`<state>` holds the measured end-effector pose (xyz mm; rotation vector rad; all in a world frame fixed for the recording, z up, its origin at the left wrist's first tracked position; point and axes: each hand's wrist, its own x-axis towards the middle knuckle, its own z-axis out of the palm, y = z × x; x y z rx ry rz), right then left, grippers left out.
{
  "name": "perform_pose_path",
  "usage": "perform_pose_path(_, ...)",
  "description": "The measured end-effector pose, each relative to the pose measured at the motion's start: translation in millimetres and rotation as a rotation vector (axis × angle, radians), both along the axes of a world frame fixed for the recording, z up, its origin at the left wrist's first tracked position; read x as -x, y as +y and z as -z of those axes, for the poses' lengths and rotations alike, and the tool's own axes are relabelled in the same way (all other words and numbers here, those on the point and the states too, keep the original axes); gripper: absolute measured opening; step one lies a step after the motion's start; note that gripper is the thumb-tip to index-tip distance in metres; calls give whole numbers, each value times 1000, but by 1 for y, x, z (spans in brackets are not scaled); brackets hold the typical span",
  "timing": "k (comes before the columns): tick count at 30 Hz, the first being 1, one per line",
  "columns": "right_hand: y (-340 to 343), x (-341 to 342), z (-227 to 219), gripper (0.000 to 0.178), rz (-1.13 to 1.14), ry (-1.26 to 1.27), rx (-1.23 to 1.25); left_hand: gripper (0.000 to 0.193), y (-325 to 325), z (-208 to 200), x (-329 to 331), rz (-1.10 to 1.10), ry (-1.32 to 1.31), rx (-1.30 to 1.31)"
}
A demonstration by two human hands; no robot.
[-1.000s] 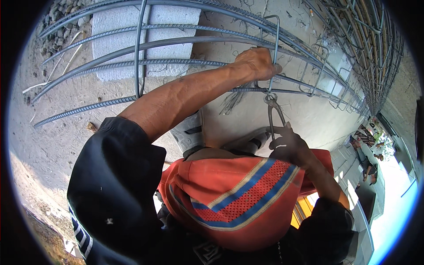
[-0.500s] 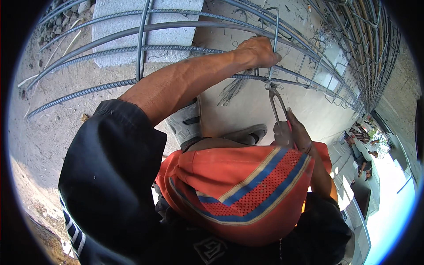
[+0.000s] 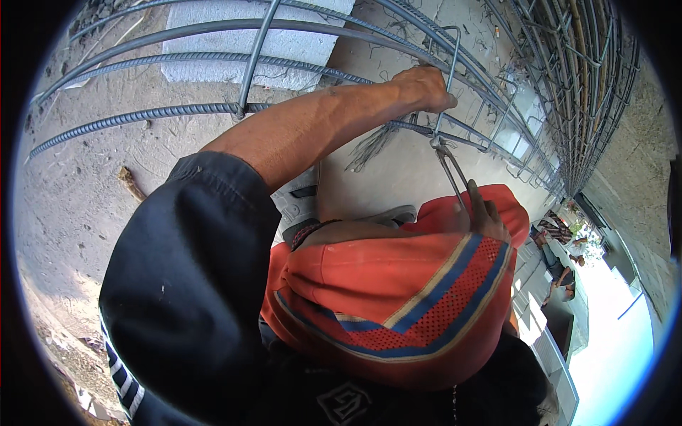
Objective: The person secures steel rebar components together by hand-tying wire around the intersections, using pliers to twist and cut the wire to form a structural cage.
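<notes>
My left hand (image 3: pixel 425 89) is closed in a fist at a bent steel stirrup (image 3: pixel 455 57) of the rebar cage, its thumb lying over the stirrup's leg. A bundle of thin tie wires (image 3: pixel 373 147) hangs just below this fist; its upper end is hidden, so I cannot tell whether the fist holds it too. In my right hand (image 3: pixel 489 216) are long-handled pincers (image 3: pixel 452 170), the lower handles partly hidden by the fingers and my knee. The pincers' jaws meet the lower ribbed bar (image 3: pixel 469 142) where the stirrup crosses it.
Long ribbed bars (image 3: pixel 142 117) curve across the front. A pale slab (image 3: pixel 241 53) lies under them at the far left. Denser rebar cages (image 3: pixel 575 85) stand at the right. A brown stub (image 3: pixel 130 183) lies on the ground at left. Other people (image 3: pixel 558 266) are at the far right.
The view has shifted slightly, so the bars at left sit higher. My right hand has turned around the pincers' handles, whose jaws stay at the same crossing. My left fist keeps its place at the stirrup.
</notes>
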<state>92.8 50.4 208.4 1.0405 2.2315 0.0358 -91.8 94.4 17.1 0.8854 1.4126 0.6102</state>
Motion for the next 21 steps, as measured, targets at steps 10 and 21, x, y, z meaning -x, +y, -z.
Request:
perform_pose_path(10,31,13,8,51,-64,-311,215,41,-3,-10,5,-2,-89,35)
perform_pose_path(21,36,1,16,67,2191,300,1067,29,-6,-6,5,-113,-67,48)
